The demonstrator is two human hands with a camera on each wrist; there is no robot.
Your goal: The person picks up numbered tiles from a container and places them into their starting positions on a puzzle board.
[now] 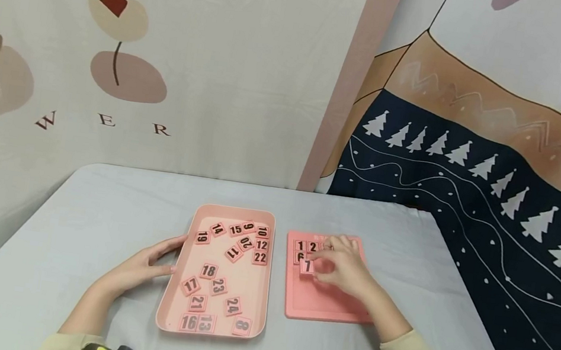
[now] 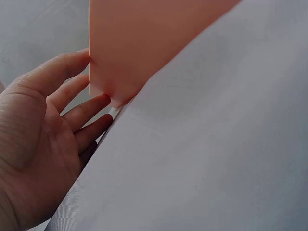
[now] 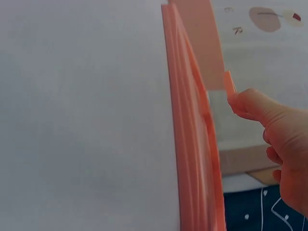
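Observation:
My right hand (image 1: 345, 266) pinches a pink number tile marked 7 (image 1: 307, 266) over the pink square board (image 1: 315, 308). In the right wrist view the tile (image 3: 230, 83) stands on edge between thumb and finger. Tiles 1 (image 1: 300, 245), 2 (image 1: 313, 246) and 6 (image 1: 299, 257) lie at the board's upper left; the hand covers part of that row. My left hand (image 1: 141, 266) has its relaxed fingers against the left side of the light pink tray (image 1: 232, 212). From the left wrist view, its fingertips rest along the tray wall (image 2: 144, 48).
Inside the tray lie several loose tiles, among them 18 (image 1: 209, 271), 22 (image 1: 260, 257) and 24 (image 1: 233, 306), turned various ways. Tray and board stand side by side on a white-covered table (image 1: 149, 192). Printed cloth (image 1: 251, 75) hangs behind.

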